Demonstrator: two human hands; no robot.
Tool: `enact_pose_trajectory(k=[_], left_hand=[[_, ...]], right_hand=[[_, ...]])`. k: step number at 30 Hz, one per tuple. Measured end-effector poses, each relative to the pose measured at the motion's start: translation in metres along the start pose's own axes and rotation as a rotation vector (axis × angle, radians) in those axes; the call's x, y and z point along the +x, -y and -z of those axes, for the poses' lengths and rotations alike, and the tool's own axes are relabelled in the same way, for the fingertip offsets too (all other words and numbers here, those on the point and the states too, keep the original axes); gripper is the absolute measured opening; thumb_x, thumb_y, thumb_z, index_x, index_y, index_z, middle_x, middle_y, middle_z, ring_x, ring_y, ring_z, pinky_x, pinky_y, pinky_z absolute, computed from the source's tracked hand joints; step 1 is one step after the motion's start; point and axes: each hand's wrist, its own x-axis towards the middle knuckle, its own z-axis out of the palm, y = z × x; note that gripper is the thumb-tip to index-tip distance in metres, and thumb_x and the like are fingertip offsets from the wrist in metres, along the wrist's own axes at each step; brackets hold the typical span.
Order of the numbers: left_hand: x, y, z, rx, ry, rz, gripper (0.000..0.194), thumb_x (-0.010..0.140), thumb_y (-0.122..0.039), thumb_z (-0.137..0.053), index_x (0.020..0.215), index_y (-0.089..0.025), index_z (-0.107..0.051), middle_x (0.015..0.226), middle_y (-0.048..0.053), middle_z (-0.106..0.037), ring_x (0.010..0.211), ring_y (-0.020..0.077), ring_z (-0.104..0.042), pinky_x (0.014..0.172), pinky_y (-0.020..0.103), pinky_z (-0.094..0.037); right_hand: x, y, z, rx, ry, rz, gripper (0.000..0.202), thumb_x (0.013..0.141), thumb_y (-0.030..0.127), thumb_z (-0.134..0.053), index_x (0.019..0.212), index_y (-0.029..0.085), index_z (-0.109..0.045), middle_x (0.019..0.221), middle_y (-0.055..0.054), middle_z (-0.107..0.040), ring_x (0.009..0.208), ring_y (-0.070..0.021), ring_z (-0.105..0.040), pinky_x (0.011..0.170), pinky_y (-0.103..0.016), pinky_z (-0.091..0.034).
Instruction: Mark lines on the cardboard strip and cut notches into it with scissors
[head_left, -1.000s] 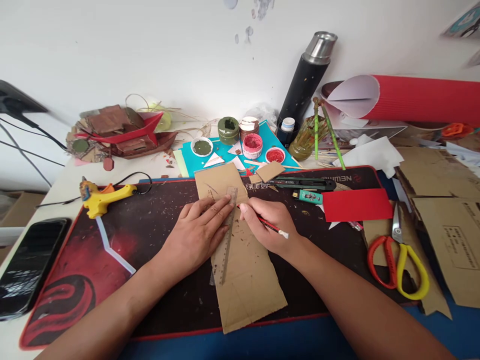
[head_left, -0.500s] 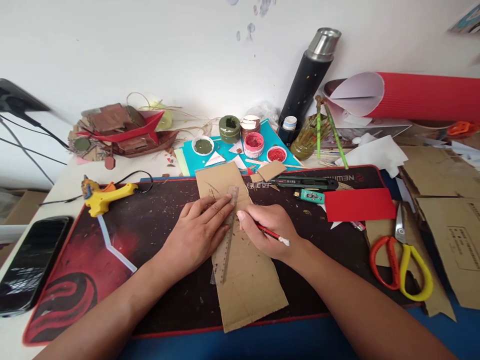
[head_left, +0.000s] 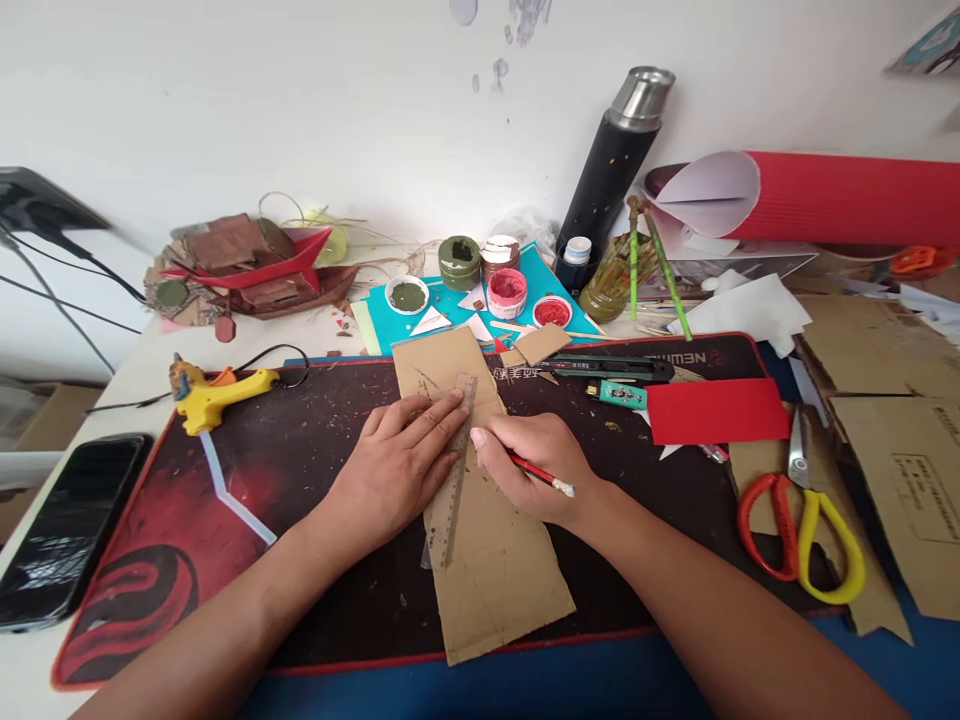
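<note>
A strip of brown cardboard (head_left: 510,570) lies lengthwise in front of me, and a clear ruler (head_left: 456,500) rests slantwise on it. My left hand (head_left: 401,455) lies flat over the ruler's upper part, its fingers stretched out and pressing it to the cardboard. Beside the ruler's right edge, my right hand (head_left: 536,465) is closed round a red and black pencil (head_left: 536,472) with a whitish end. The pencil's tip is hidden behind my fingers. Faint lines mark the lower cardboard.
On the dark mat (head_left: 337,610) a yellow glue gun (head_left: 217,395) lies left, near a phone (head_left: 71,530). Scissors (head_left: 802,510), red card (head_left: 716,410) and a cutter knife (head_left: 607,366) lie right. Paint pots (head_left: 506,292), a thermos (head_left: 615,160) and a model boat (head_left: 255,265) stand behind.
My right hand with the pencil has shifted very slightly toward me beside the ruler. My left hand, the ruler and the cardboard keep their places; the view has tilted a little.
</note>
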Motion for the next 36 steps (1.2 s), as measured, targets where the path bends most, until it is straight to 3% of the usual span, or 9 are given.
enact_pose_trajectory(k=[5, 10, 14, 18, 24, 31, 36], left_hand=[[0.0, 0.0, 0.0, 0.001, -0.009, -0.012, 0.047, 0.113, -0.028, -0.054, 0.158, -0.018, -0.063, 0.161, 0.012, -0.067, 0.136, 0.0364, -0.062, 0.108, 0.053, -0.051], [0.001, 0.002, 0.0, 0.014, -0.022, -0.038, 0.043, 0.113, -0.028, -0.054, 0.153, -0.015, -0.065, 0.16, 0.013, -0.068, 0.134, 0.0363, -0.062, 0.106, 0.053, -0.051], [0.001, 0.003, 0.001, 0.015, -0.049, -0.057, 0.041, 0.114, -0.033, -0.055, 0.146, -0.012, -0.068, 0.152, 0.016, -0.073, 0.13, 0.0361, -0.064, 0.105, 0.052, -0.053], [0.0, 0.004, 0.005, 0.047, -0.109, -0.055, 0.032, 0.114, -0.036, -0.057, 0.131, -0.014, -0.074, 0.129, 0.015, -0.08, 0.119, 0.0351, -0.066, 0.1, 0.05, -0.054], [-0.001, 0.009, 0.005, 0.034, -0.148, -0.062, 0.024, 0.114, -0.029, -0.057, 0.122, -0.017, -0.076, 0.114, 0.012, -0.08, 0.107, 0.0314, -0.068, 0.094, 0.048, -0.057], [-0.003, 0.018, -0.001, -0.034, -0.167, 0.017, 0.037, 0.112, -0.036, -0.06, 0.143, -0.021, -0.073, 0.144, 0.014, -0.075, 0.128, 0.0355, -0.066, 0.112, 0.056, -0.056], [-0.002, 0.02, -0.001, -0.044, -0.133, 0.006, 0.04, 0.113, -0.04, -0.057, 0.144, -0.019, -0.074, 0.144, 0.014, -0.077, 0.13, 0.0359, -0.068, 0.115, 0.058, -0.056]], right_hand=[[-0.001, -0.001, -0.002, 0.037, -0.037, 0.006, 0.044, 0.114, 0.03, -0.049, 0.07, 0.024, -0.044, 0.059, 0.005, -0.05, 0.052, -0.011, -0.049, 0.057, -0.029, -0.035], [0.0, -0.005, 0.004, 0.073, -0.199, -0.006, 0.045, 0.116, 0.036, -0.051, 0.075, 0.023, -0.063, 0.06, 0.003, -0.056, 0.054, -0.0133, -0.056, 0.06, -0.029, -0.041], [0.005, -0.018, 0.01, 0.245, -0.379, -0.152, 0.048, 0.116, 0.053, -0.053, 0.08, 0.024, -0.069, 0.049, 0.007, -0.049, 0.041, -0.0131, -0.051, 0.05, -0.029, -0.039], [0.013, -0.026, 0.016, 0.42, -0.502, -0.267, 0.057, 0.106, 0.072, -0.061, 0.077, 0.024, -0.067, 0.047, 0.007, -0.047, 0.037, -0.0134, -0.051, 0.043, -0.028, -0.036], [0.017, -0.024, 0.016, 0.434, -0.512, -0.296, 0.063, 0.099, 0.081, -0.063, 0.074, 0.024, -0.066, 0.046, 0.007, -0.047, 0.036, -0.0131, -0.05, 0.041, -0.027, -0.035], [0.016, -0.024, 0.016, 0.406, -0.502, -0.252, 0.065, 0.099, 0.083, -0.062, 0.073, 0.024, -0.066, 0.044, 0.007, -0.048, 0.036, -0.0132, -0.05, 0.041, -0.027, -0.036], [0.017, -0.028, 0.018, 0.389, -0.499, -0.221, 0.062, 0.102, 0.079, -0.061, 0.074, 0.024, -0.067, 0.047, 0.006, -0.052, 0.037, -0.0129, -0.051, 0.042, -0.028, -0.037]])
